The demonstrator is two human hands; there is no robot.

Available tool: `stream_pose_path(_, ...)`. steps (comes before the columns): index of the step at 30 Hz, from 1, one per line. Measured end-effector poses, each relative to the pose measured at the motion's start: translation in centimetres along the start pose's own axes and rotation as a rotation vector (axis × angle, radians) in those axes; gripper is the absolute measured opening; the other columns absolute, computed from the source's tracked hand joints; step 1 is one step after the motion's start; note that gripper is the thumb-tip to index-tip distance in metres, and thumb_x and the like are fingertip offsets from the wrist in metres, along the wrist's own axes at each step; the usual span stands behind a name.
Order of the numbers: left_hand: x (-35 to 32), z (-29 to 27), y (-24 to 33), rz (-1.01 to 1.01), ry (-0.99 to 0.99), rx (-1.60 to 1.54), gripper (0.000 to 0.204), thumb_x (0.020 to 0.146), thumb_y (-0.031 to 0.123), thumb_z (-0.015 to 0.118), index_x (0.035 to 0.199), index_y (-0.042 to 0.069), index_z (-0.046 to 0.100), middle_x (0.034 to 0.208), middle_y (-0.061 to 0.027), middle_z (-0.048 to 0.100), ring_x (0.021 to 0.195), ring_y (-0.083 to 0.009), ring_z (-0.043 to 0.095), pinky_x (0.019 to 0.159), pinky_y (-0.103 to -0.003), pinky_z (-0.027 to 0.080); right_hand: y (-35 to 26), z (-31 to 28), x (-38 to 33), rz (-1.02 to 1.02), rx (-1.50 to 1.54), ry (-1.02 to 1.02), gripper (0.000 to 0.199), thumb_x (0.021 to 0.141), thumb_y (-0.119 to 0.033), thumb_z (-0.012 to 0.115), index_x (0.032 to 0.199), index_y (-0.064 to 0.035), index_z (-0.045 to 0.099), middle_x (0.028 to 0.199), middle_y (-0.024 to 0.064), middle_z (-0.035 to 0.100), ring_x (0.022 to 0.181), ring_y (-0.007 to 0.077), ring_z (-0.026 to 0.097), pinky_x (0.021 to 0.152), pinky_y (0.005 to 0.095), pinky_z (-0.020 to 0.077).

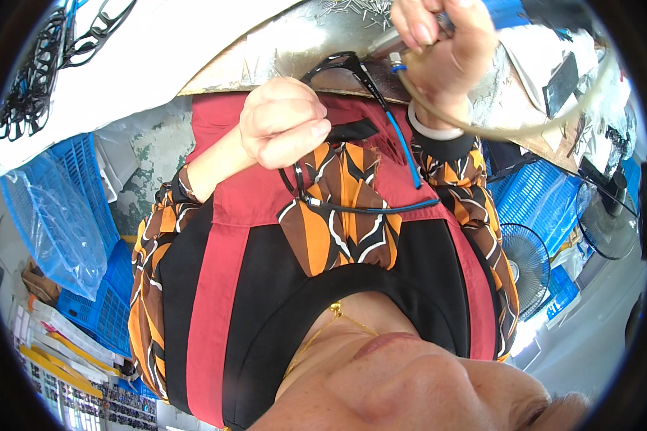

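My left hand (284, 122) is closed around the front of a pair of eyeglasses (370, 82), hiding most of it. The two dark temples with blue inner sides point right, over the red apron (230, 158). A dark strip (354, 131) shows beside the fingertips; I cannot tell what it is. Higher up on the right, my right hand (449, 57) is closed on a tool whose body is mostly hidden. At the tool's end, a metal fitting with a blue ring (397, 62) joins a yellowish hose (510, 133), which curves off to the right.
Small metal pins (359, 8) lie on the metal-topped bench (280, 43). More dark frames (39, 82) rest on a white cloth (136, 57) at the left. Blue crates (86, 187) stand below it. Fans (525, 269) are on the right, near another blue crate (535, 201).
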State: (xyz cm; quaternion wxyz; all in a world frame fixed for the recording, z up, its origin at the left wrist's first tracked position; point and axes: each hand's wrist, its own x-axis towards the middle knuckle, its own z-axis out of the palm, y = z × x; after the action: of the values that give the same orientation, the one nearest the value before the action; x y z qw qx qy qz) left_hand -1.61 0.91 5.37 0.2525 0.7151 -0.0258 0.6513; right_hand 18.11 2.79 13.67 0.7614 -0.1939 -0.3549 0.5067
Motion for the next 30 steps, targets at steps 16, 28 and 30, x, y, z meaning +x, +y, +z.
stream_pose_path(16,6.7,-14.3,5.3,0.069,-0.341,0.671,0.065,0.08,0.064,0.078,0.113,0.01,0.066,0.084,0.0008,0.054,0.071,-0.0183,0.057,0.067,-0.035,0.047,-10.4,-6.9,-1.9,0.055,-0.515,0.39,0.037,0.099,-0.016,0.068,0.13,-0.0053,0.052,0.095,0.0055,0.061,0.071,0.0149,0.058,0.063,0.0278,0.0487)
stream_pose_path(28,8.5,-17.4,0.5,0.047,-0.569,1.415,0.041,0.076,0.031,0.089,0.11,0.016,0.072,0.106,-0.0009,0.069,0.089,-0.0197,0.065,0.082,-0.035,0.046,-2.0,0.0,4.4,-0.755,-1.513,-0.427,0.034,0.09,0.002,0.068,0.124,-0.0047,0.069,0.132,0.0117,0.066,0.116,0.0216,0.064,0.097,0.0347,0.0505)
stream_pose_path(30,9.2,-16.4,-2.1,-0.427,-0.5,1.363,0.057,0.083,0.035,0.083,0.133,0.018,0.064,0.126,-0.009,0.062,0.113,-0.0279,0.061,0.095,-0.041,0.048,0.9,2.1,8.8,-0.637,-1.464,-0.502,0.034,0.086,-0.004,0.066,0.12,-0.0062,0.069,0.126,0.0147,0.068,0.122,0.0356,0.062,0.104,0.0423,0.0488)
